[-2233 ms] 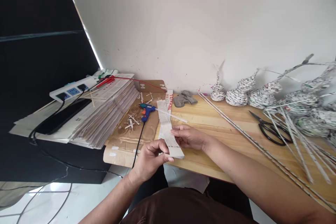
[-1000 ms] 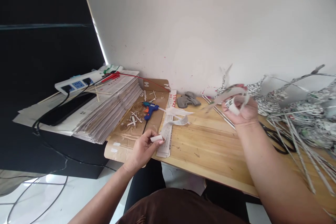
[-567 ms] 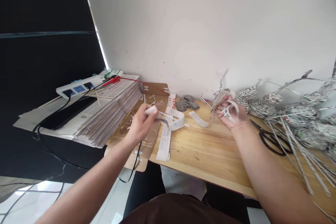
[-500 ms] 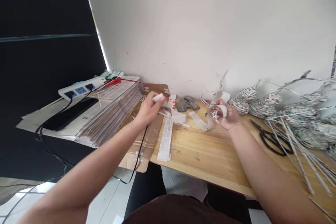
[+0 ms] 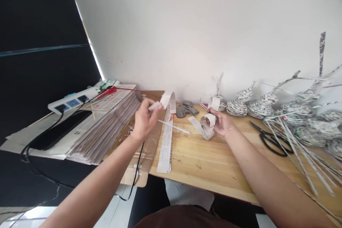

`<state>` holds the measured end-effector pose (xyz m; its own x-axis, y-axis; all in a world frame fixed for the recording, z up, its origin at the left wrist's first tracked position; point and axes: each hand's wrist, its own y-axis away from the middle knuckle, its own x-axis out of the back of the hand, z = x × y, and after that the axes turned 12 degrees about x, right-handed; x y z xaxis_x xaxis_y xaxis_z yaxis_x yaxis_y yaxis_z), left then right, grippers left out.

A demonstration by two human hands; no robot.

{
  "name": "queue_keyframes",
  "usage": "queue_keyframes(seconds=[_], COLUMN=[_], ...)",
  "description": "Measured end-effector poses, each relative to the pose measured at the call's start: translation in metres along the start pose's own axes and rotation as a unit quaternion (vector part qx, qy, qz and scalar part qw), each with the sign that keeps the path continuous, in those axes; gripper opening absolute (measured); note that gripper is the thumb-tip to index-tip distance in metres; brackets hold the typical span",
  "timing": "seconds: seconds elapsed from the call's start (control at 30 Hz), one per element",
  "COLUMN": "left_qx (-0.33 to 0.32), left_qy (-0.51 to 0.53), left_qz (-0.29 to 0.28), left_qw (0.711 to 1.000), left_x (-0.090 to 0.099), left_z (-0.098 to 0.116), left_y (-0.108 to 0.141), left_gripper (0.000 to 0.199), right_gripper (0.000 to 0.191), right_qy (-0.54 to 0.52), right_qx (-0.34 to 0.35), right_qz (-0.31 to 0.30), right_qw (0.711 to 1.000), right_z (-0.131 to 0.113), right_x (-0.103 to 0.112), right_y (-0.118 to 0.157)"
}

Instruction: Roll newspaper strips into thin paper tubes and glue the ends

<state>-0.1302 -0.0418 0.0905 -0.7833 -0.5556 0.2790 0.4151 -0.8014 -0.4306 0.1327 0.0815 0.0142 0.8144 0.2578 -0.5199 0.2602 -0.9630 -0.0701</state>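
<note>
My left hand [image 5: 145,120] is closed on one end of a curled paper strip [image 5: 168,99], raised over the cardboard. Farther right, my right hand [image 5: 220,121] pinches a coiled paper strip [image 5: 208,122], whose loops hang at the fingertips. A loose tail of paper [image 5: 199,126] trails from the coil toward the left. Between the hands, a stack of flat printed strips [image 5: 165,146] lies at the cardboard's edge, with a thin white strip [image 5: 176,127] across it. Behind them sits a grey crumpled object [image 5: 185,109] near the wall.
Woven paper pieces [image 5: 239,104] line the wall at the right. Black scissors [image 5: 271,139] and rolled paper sticks [image 5: 301,156] lie in front of them. At the left, a paper stack [image 5: 107,124] bears a power strip [image 5: 72,102] and a phone [image 5: 60,130].
My left hand has moved left and slightly down, and its strip now arches up to the right. My right hand has shifted left with the coil. The camera view has turned slightly.
</note>
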Motion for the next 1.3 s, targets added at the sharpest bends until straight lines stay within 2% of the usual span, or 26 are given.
queue_keyframes(seconds=[0.13, 0.23, 0.3, 0.37, 0.47, 0.53, 0.6, 0.63, 0.73, 0.77, 0.83, 0.93, 1.03, 1.17, 1.3], left_qx=[0.085, 0.123, 0.149, 0.169, 0.176, 0.157, 0.135, 0.115, -0.003, -0.038, -0.069, -0.05, -0.024, -0.01, 0.03], left_qy=[-0.072, -0.101, -0.095, -0.072, -0.035, -0.034, -0.075, -0.114, -0.234, -0.264, -0.326, -0.424, -0.45, -0.463, -0.471], left_qz=[-0.088, -0.126, -0.145, -0.173, -0.267, -0.333, -0.37, -0.361, -0.278, -0.255, -0.228, -0.201, -0.165, -0.114, -0.09], left_qw=[0.99, 0.979, 0.973, 0.968, 0.947, 0.929, 0.916, 0.918, 0.932, 0.929, 0.915, 0.882, 0.877, 0.879, 0.877], left_x=[0.008, 0.016, 0.02, 0.022, 0.023, 0.022, 0.017, 0.012, -0.008, -0.017, -0.036, -0.06, -0.076, -0.084, -0.085], left_z=[-0.043, -0.058, -0.061, -0.06, -0.055, -0.052, -0.051, -0.052, -0.061, -0.066, -0.076, -0.09, -0.1, -0.106, -0.109], left_y=[0.061, 0.09, 0.099, 0.098, 0.082, 0.067, 0.051, 0.044, 0.02, 0.012, -0.005, -0.026, -0.035, -0.032, -0.034], left_gripper=[0.02, 0.019, 0.021, 0.023, 0.034, 0.046, 0.049, 0.047, 0.039, 0.037, 0.034, 0.033, 0.041, 0.052, 0.045], right_gripper=[0.016, 0.016, 0.015, 0.015, 0.015, 0.016, 0.017, 0.018, 0.019, 0.02, 0.022, 0.022, 0.022, 0.022, 0.021], right_qy=[-0.035, -0.037, -0.034, -0.028, -0.024, -0.015, -0.003, 0.001, 0.004, 0.004, 0.004, 0.007, 0.007, 0.007, 0.007], right_qx=[-0.02, -0.043, -0.057, -0.065, -0.065, -0.063, -0.061, -0.06, -0.063, -0.062, -0.06, -0.058, -0.057, -0.059, -0.06], right_qz=[0.025, 0.024, 0.026, 0.025, 0.005, -0.015, -0.027, -0.031, -0.036, -0.038, -0.039, -0.041, -0.045, -0.053, -0.06], right_qw=[0.999, 0.998, 0.997, 0.997, 0.998, 0.998, 0.998, 0.998, 0.997, 0.997, 0.997, 0.997, 0.997, 0.997, 0.996], right_z=[0.003, 0.005, 0.007, 0.009, 0.013, 0.017, 0.021, 0.022, 0.026, 0.027, 0.028, 0.028, 0.028, 0.03, 0.032], right_x=[0.001, 0.002, 0.001, -0.001, -0.003, -0.001, 0.003, 0.005, 0.01, 0.011, 0.012, 0.012, 0.013, 0.014, 0.016], right_y=[-0.001, -0.001, -0.001, 0.001, 0.002, 0.001, -0.001, -0.002, -0.004, -0.005, -0.006, -0.006, -0.007, -0.009, -0.012])
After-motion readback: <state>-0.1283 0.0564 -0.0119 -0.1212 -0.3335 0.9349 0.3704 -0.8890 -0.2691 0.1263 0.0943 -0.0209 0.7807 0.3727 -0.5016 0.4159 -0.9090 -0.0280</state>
